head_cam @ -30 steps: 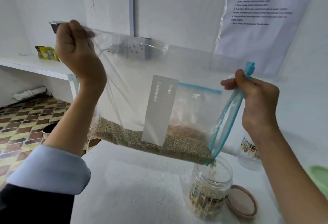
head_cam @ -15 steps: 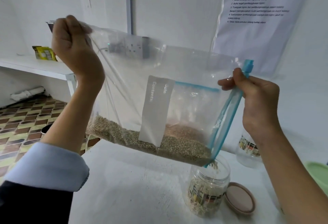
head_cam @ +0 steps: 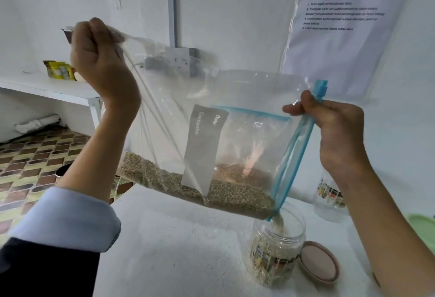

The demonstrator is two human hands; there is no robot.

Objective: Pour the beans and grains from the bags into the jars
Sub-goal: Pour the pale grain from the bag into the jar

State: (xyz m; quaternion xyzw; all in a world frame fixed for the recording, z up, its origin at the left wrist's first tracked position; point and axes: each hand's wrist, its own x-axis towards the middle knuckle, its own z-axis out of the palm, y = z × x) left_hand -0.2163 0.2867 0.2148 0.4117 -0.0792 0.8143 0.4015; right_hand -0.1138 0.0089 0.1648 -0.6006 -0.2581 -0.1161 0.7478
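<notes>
**Grain pour: bag tilted over open jar**

Bag: clear zip bag (head_cam: 235, 99) w/ blue zip strip, held in the air above the white table (head_cam: 169, 249), tilted so the zip end sits low at right. White label panel on the front reads "Date" and "Contents:". Grains (head_cam: 179, 183) lie along the lower edge of the bag, banked toward the low zip corner.

L hand (head_cam: 98, 61): raised high at upper left, fingers curled tight round the bunched bottom corner of the bag. Light-blue cuff and dark sleeve below the forearm.

R hand (head_cam: 339, 132): lower, at the zip end. Thumb and fingers pinch the blue zip strip near its slider; remaining fingers curl behind the strip.

Jar (head_cam: 277, 249): clear, upright on the table, lid off, directly under the low zip corner. A thin stream of grains drops from that corner into the jar mouth. Fill level approx. halfway; printed label band round the body.

Lid (head_cam: 319, 261): brownish, lies flat on the table just beside the jar, to its right.

Second jar (head_cam: 329, 200): clear, same label type, stands behind the R forearm, partly hidden; contents cannot be told.

Also in view: printed sheet (head_cam: 348, 26) on the wall; wall socket (head_cam: 181, 60) seen through the bag; yellow packet (head_cam: 60, 69) on a side shelf; green item (head_cam: 423, 226) at the right edge, cut off.
</notes>
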